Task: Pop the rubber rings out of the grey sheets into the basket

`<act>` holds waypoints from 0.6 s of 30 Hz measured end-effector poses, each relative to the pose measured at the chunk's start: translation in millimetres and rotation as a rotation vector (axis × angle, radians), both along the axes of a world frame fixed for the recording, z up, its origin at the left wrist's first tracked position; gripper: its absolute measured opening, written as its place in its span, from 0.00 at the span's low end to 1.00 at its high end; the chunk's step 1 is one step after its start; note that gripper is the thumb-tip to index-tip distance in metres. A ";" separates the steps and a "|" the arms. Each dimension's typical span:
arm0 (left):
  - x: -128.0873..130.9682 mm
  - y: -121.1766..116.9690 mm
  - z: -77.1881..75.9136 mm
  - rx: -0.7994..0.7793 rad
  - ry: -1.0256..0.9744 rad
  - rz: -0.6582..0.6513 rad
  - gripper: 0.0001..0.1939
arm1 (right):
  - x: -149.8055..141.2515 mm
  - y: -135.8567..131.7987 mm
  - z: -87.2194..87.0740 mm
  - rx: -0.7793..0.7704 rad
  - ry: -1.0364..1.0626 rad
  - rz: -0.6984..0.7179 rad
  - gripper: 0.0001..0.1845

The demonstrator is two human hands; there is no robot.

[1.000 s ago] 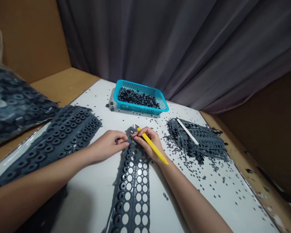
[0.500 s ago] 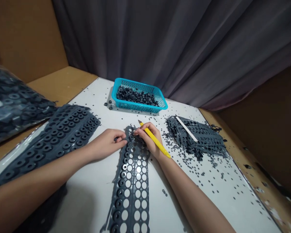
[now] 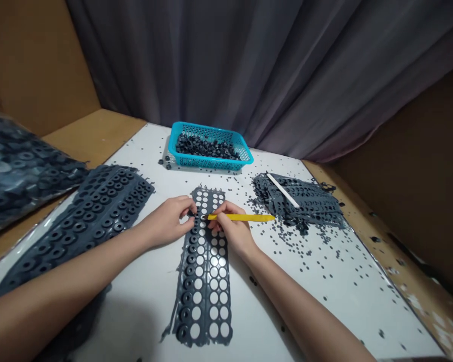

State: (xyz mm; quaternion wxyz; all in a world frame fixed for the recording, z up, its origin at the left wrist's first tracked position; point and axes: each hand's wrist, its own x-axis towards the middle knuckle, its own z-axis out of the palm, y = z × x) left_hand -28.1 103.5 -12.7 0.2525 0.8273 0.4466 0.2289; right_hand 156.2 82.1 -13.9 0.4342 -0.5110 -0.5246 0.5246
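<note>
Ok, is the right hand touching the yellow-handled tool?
Touching: the head view shows the right hand gripping the yellow-handled tool in its fingers.

Two bare forearms, slender hands

The left forearm (image 3: 60,276) and left hand (image 3: 165,221) show to the left of the perforated grey rubber sheet (image 3: 191,281), the right forearm (image 3: 302,306) and right hand (image 3: 232,234) to its right; both arms are smooth, slim and uncovered, narrowing to small wrists and fine fingers.

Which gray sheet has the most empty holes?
The middle strip: most of its holes show the white table, but the sheet on the left is full of rings.
</note>
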 end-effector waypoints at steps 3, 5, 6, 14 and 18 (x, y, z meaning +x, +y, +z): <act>0.3 1.6 0.2 0.001 -0.002 0.023 0.03 | -0.6 5.2 -3.2 0.002 -0.047 0.009 0.03; 0.5 2.4 0.5 -0.006 0.006 0.012 0.04 | -0.2 6.8 -5.8 0.017 -0.071 0.022 0.03; 0.7 2.6 0.7 -0.008 0.012 0.005 0.05 | 0.1 7.1 -7.1 0.027 -0.081 0.031 0.03; 0.7 4.8 1.9 0.007 0.050 -0.005 0.08 | -1.8 8.4 -7.0 0.110 -0.255 0.046 0.07; 3.7 11.0 8.3 -0.008 0.144 -0.050 0.09 | -2.6 10.0 -8.2 0.149 -0.298 0.045 0.08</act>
